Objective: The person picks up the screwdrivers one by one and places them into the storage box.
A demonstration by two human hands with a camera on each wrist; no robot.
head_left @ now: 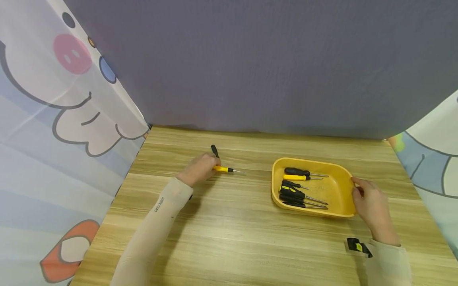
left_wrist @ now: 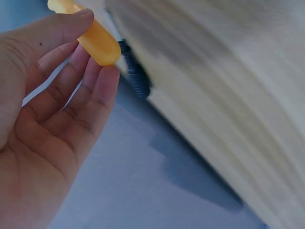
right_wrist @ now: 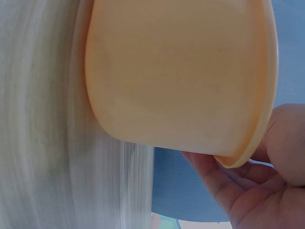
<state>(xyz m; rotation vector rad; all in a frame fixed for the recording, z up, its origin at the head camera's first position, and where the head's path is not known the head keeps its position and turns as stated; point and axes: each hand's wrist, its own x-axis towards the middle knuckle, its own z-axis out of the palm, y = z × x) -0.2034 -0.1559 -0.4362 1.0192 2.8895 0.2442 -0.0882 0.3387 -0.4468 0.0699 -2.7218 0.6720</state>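
Between thumb and fingertips my left hand (head_left: 201,167) pinches a yellow-handled screwdriver (head_left: 222,169), its thin shaft pointing right. The left wrist view shows the thumb pressing the yellow handle (left_wrist: 102,45) against the fingertips. Just beyond that hand lies a black-handled screwdriver (head_left: 214,150) on the table, its lower part hidden by the hand. My right hand (head_left: 372,204) grips the right rim of a yellow plastic basket (head_left: 307,161), with the thumb on one side of the rim and fingers on the other. Several screwdrivers, with black (head_left: 297,171) and yellow handles, lie side by side in the basket, tips to the right.
The wood-grain table (head_left: 236,246) carries everything. A grey panel (head_left: 264,71) rises along its far edge. Cartoon-printed curtains (head_left: 71,119) hang at both sides. A black strap piece (head_left: 359,247) sits at my right wrist.
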